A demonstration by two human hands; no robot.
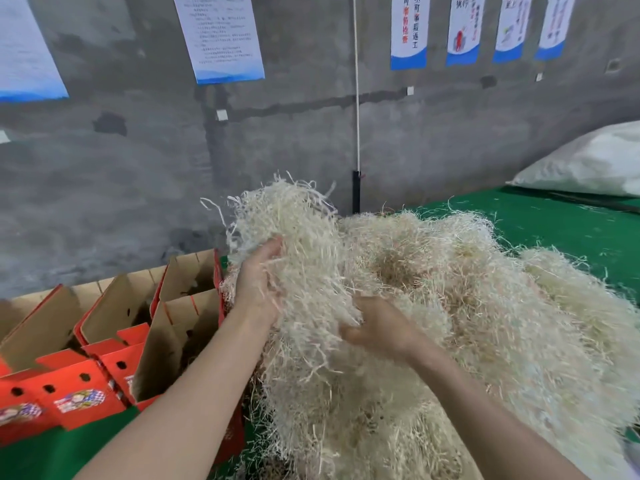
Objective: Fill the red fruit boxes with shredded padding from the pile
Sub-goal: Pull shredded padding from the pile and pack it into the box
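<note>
— Concrete wall [311,140], green table [571,223]: how far along?
— Hardly begun, I'd judge. The pile [502,323] lies big on my right; the red fruit boxes [114,344] on my left stand open, showing bare cardboard.
— And what are you holding?
— A clump [304,237] held above the pile's left edge, beside the boxes, long axis upright, loose ends pointing up. My left hand [258,282] grips its side; my right hand [377,329], blurred, curls round its lower strands.
</note>
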